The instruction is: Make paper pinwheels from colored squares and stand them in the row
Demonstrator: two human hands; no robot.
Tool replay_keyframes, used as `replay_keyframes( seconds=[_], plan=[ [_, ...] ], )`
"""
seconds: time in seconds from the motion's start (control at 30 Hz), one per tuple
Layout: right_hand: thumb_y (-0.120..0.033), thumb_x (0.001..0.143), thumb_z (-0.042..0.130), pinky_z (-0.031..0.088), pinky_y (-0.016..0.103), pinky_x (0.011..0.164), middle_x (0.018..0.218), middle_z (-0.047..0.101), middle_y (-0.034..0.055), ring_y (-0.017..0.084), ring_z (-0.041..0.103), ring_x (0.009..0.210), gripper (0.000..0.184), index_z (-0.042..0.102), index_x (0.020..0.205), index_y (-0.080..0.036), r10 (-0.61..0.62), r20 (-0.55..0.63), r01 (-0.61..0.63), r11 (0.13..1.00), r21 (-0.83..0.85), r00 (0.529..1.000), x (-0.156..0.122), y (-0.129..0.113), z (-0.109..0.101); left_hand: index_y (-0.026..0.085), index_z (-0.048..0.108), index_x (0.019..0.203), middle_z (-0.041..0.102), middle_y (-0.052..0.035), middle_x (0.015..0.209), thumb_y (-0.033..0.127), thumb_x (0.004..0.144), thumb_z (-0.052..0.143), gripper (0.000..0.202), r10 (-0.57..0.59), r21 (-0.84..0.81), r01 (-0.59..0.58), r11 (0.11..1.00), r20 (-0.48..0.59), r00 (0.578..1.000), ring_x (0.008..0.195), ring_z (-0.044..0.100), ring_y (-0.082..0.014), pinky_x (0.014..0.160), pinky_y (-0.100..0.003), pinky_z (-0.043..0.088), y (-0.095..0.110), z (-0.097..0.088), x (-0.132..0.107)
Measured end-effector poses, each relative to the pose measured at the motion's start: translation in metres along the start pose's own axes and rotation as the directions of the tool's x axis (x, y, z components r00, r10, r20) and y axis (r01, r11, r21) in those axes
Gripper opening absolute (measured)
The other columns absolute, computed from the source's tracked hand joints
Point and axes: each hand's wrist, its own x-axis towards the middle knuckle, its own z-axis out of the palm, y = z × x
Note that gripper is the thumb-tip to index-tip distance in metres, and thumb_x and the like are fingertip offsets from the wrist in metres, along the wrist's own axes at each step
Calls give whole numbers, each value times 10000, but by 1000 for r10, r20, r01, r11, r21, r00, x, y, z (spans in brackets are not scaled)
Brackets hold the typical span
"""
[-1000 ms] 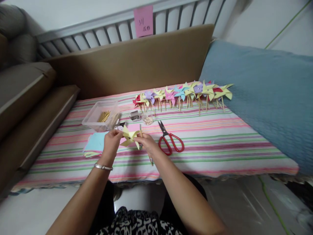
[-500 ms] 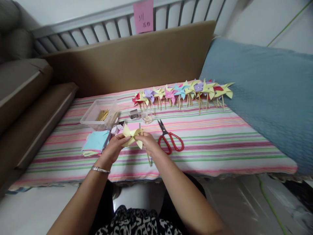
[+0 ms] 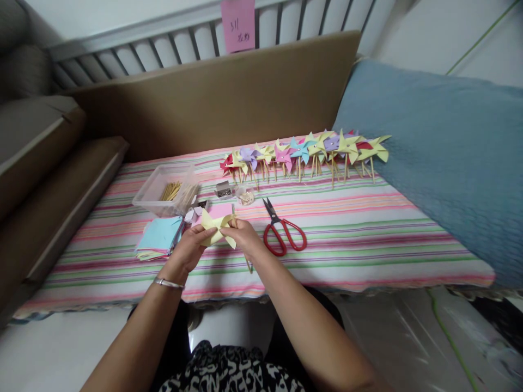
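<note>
Scissors (image 3: 275,219) = ref pt., lying w/ blades pointing away from the person, handles twd the person.

Far L of scissors: stack of paper (image 3: 159,233), lt blue sheet on top, other colors at edges. Also far L of scissors & a bit farther back: clear bin (image 3: 157,179) w/ wooden sticks (image 3: 170,190) inside.

L hand (image 3: 191,246), well L of scissors: thumb on near face of yellow pinwheel (image 3: 214,222), close to its ctr; fingers mostly hidden behind paper. Grip is closed, pinwheel pinched btwn thumb & fingers; exact finger spread can't be told. Small white box (image 3: 190,216) also L of scissors.

Yellow pinwheel: L of scissors, held up btwn both hands, blades flared. Pink sheet (image 3: 224,208) L of scissors, partly covered. Dk pin box (image 3: 223,190), open, & round tub (image 3: 238,197) w/ pale bits: both L of scissors & farther back.

R hand (image 3: 247,238), just L of scissors, not touching them: thumb & index closed on pinwheel nr ctr, other fingers curled under, partly hidden. Stick (image 3: 249,267) pokes out below R hand, L of scissors; how fingers grip it can't be told.

Beyond scissors, running off to R: row of pinwheels (image 3: 300,149), mixed colors, on sticks. Far R of scissors: blue pillow (image 3: 429,169).
</note>
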Motion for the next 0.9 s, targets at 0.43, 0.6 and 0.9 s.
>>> replay_keyframes(
  seconds=[0.43,0.6,0.9],
  plan=[
    [-297,617,614,307,225,502,546,479,-56,101,435,531,149,532,625,-173,-29,-5,28,995,-98,1000,-2,-2,-1,131,742,781,735,-50,725,236,532,842,288,102,74,-98,992,-61,993,646,641,-137,656,-231,467,-2,3,0],
    [-329,612,669,323,221,508,563,501,-51,99,447,539,205,544,637,-169,-31,71,34,998,-46,997,-3,-3,-4,124,743,781,737,-60,737,258,526,842,305,143,114,-135,984,-68,987,648,639,-157,675,-266,470,0,6,-4],
    [-630,789,488,110,196,390,797,662,93,108,539,613,564,700,954,-134,84,80,-102,961,255,993,5,-23,-25,145,731,734,717,-36,730,220,565,821,206,260,54,-256,965,-87,962,657,609,-130,648,-243,461,23,-15,13]
  ],
)
